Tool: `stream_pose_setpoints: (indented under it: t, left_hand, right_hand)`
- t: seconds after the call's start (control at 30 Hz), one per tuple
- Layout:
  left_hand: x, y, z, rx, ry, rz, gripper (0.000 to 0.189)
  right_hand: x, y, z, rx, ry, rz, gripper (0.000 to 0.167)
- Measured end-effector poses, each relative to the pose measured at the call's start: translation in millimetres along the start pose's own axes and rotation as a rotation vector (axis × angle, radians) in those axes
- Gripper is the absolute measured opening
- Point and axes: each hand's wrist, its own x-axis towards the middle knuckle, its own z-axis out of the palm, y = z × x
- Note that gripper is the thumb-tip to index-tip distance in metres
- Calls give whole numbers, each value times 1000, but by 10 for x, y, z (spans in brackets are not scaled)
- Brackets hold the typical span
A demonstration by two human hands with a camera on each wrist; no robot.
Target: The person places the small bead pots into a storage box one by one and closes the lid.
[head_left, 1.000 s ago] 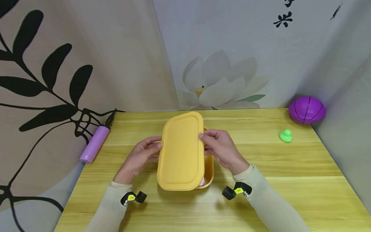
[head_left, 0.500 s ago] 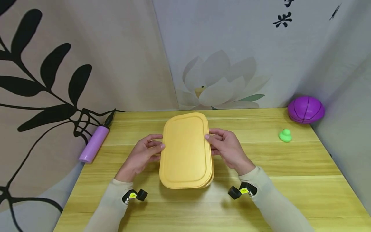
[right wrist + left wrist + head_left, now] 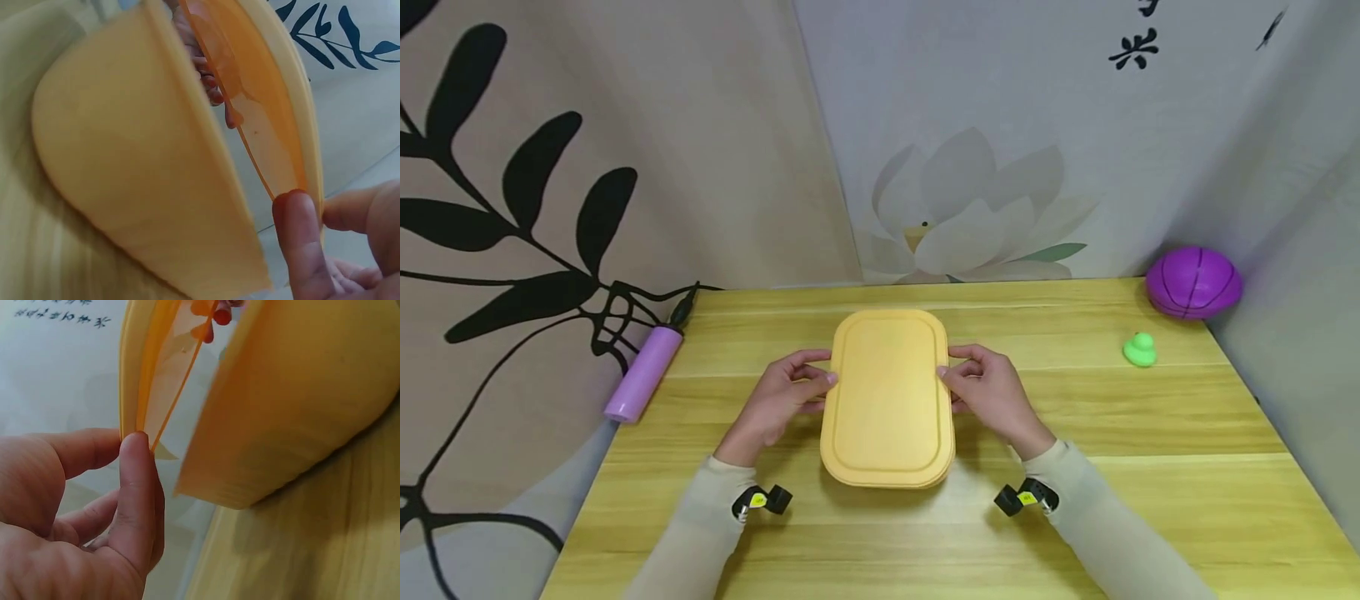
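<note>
Between both hands is a yellow rectangular lid point(image 3: 887, 400) with rounded corners. My left hand point(image 3: 782, 396) pinches its left edge between thumb and fingers; my right hand point(image 3: 988, 392) pinches the right edge the same way. Beneath it stands a yellow box point(image 3: 281, 412), almost wholly covered by the lid in the head view. Both wrist views show a gap between the lid and the rim of the box point(image 3: 131, 150). An orange translucent seal point(image 3: 262, 144) runs along the lid's underside. The inside of the box is hidden.
A purple hand pump point(image 3: 646, 371) with a black tip lies at the table's left edge. Toward the back right are a green toy duck point(image 3: 1140, 350) and a purple ball point(image 3: 1193, 283). The wooden table point(image 3: 1112, 525) meets a printed cloth backdrop point(image 3: 715, 150).
The lid has shifted right and toward the person and straightened, now lining up over the box. Earlier, the box's right side and something pink inside showed. Both hands moved along with it.
</note>
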Motion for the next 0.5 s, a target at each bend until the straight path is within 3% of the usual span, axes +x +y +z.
stream_pose_setpoints:
  t: [0.5]
  left_hand:
    - [30, -155, 82, 36, 31, -24, 50]
  right_hand:
    - [30, 185, 14, -22, 37, 12, 42]
